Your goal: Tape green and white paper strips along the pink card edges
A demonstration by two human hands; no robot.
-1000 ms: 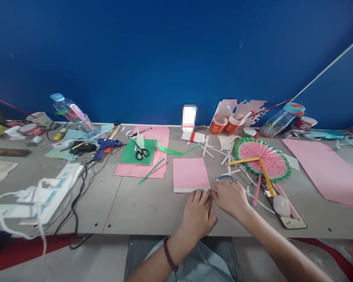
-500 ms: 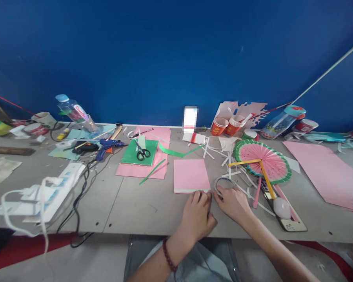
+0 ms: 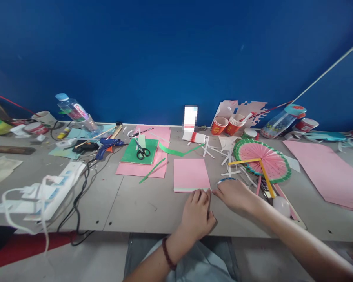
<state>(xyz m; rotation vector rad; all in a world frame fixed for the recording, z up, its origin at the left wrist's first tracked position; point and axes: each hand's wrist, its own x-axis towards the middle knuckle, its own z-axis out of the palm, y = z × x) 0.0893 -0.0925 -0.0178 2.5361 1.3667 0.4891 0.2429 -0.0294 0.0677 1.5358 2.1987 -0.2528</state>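
Note:
A square pink sheet of paper (image 3: 191,174) lies in front of me, with a pale strip of tape (image 3: 188,190) along its near edge. My left hand (image 3: 197,213) rests at that edge near the right corner. Its fingertips press down on the strip, and the thumb is held apart. Just right of the corner, my right hand (image 3: 233,196) is closed on a roll of tape (image 3: 227,179). Only the roll's far rim shows above the knuckles. The thumb and fingertip point toward the paper's corner, and what lies between them is too small to make out.
A watermelon-patterned paper fan (image 3: 261,160) and white paper strips (image 3: 213,148) lie to the right. Scissors (image 3: 142,150) rest on a green paper pack (image 3: 129,154). Farther left are a blue glue gun (image 3: 108,145) and a power strip (image 3: 59,196). Red paper cups (image 3: 219,126) stand behind.
My right hand has turned over and its forearm has swung outward to the right. The tape roll, seen as an open ring before, is now mostly hidden. My left hand stays almost still.

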